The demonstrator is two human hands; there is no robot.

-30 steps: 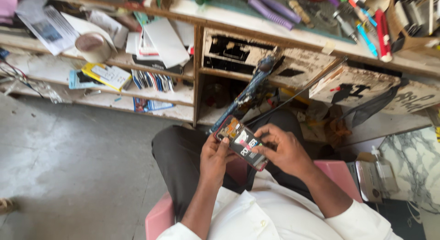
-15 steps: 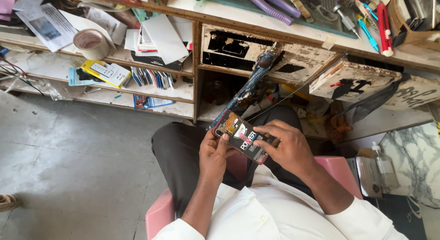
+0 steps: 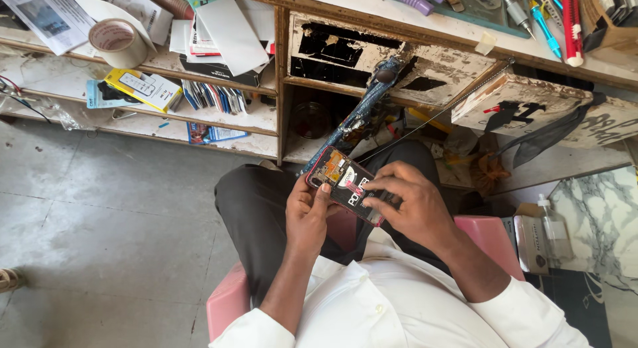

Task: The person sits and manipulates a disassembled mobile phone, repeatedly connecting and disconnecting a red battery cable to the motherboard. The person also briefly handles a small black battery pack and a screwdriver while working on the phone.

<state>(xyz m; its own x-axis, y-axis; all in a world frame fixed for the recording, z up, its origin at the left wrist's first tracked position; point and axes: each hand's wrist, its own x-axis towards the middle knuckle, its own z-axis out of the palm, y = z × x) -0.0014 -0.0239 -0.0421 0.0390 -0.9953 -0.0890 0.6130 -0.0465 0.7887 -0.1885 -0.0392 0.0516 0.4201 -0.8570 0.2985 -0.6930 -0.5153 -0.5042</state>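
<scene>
Both hands, left hand (image 3: 307, 215) and right hand (image 3: 409, 200), grip an opened phone (image 3: 345, 184) (lower end hidden).

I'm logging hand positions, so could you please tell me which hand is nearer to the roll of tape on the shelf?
The left. The left hand grips the opened phone on the side toward the roll of tape; the right hand works farther away, across the phone.

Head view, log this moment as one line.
left hand: holds opened red-edged phone | right hand: fingertips on phone's black battery | person seated on pink chair facing wooden shelves
</scene>
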